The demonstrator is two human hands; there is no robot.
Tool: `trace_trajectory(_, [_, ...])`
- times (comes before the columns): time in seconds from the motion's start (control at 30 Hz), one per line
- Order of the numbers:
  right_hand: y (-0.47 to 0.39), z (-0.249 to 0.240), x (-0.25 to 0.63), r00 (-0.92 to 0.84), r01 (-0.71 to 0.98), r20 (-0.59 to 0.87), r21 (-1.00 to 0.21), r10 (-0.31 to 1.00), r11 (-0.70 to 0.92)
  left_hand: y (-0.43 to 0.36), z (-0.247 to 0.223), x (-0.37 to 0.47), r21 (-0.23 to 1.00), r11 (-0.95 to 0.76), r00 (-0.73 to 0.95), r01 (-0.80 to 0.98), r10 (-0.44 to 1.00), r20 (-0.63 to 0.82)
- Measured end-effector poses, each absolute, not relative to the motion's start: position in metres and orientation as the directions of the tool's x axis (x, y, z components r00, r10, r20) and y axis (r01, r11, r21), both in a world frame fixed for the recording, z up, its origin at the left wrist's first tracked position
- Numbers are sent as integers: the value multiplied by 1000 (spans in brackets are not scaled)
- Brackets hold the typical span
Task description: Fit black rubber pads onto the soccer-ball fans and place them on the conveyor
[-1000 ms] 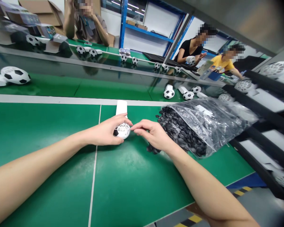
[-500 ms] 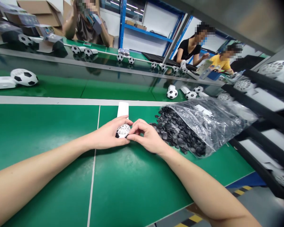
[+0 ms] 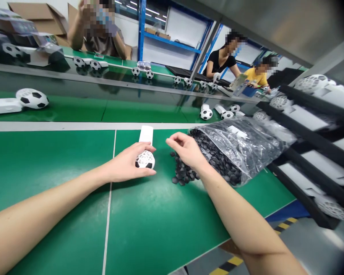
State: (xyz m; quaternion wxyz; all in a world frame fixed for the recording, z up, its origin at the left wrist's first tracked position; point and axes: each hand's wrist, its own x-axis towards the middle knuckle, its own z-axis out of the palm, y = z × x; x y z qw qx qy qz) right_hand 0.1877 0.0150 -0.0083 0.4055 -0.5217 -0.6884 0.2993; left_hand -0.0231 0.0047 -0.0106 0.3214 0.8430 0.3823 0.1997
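Centrally, left hand [image 3: 126,165] clasps white lattice football-shaped fan head [image 3: 145,159] on green bench mat [image 3: 149,225]; its white handle [image 3: 146,134] points away. Right hand [image 3: 186,151], fingers loosely curled, whether holding anything unclear, hovers over spilled black discs [image 3: 183,175] beside clear plastic bag [image 3: 246,143].
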Motion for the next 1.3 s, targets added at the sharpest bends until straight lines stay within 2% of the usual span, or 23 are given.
trace_trajectory(0.07, [20, -7, 202, -56, 677, 308, -688, 950, 263, 7, -14, -23, 669, -519, 613, 532, 781, 118])
trace_trajectory(0.17, [21, -7, 213, -88, 871, 222, -456, 971, 183, 8, -16, -23, 641, -505, 561, 578, 816, 137])
trace_trajectory(0.27, [17, -7, 211, -154, 921, 71, -350, 986, 169, 8, -14, -22, 625, -447, 499, 641, 860, 103])
trace_trajectory(0.33, [13, -6, 206, -212, 938, 20, -276, 977, 210, 7, -12, -22, 631, -458, 520, 627, 849, 99])
trace_trajectory(0.43, [7, -5, 197, -287, 951, 25, -113, 958, 288, 6, -10, -23, 668, -512, 598, 540, 792, 124])
trace_trajectory(0.5, [5, -5, 194, -308, 948, 56, -66, 950, 311, 6, -12, -23, 686, -537, 630, 491, 763, 146])
trace_trajectory(0.57, [3, -5, 193, -308, 943, 95, -105, 947, 317, 5, -14, -22, 689, -519, 597, 506, 787, 155])
trace_trajectory(0.7, [1, -5, 191, -290, 882, 156, -338, 944, 327, 6, -16, -21, 699, -353, 451, 622, 891, 48])
trace_trajectory(0.83, [-3, -4, 186, -326, 684, 171, -636, 930, 357, 9, -7, -25, 715, -366, 527, 596, 850, -5])
trace_trajectory(0.9, [-6, -3, 184, -366, 576, 176, -728, 914, 371, 12, 0, -29, 725, -379, 571, 576, 821, -24])
trace_trajectory(0.97, [-7, -3, 182, -412, 530, 229, -727, 882, 436, 14, 6, -33, 732, -368, 598, 573, 798, -67])
trace_trajectory(1.07, [-9, -5, 179, -469, 543, 331, -623, 819, 562, 14, 11, -35, 733, -340, 619, 589, 773, -139])
trace_trajectory(1.3, [-10, -11, 170, -546, 467, 443, -544, 711, 697, 8, 6, -33, 718, -370, 618, 590, 779, -106])
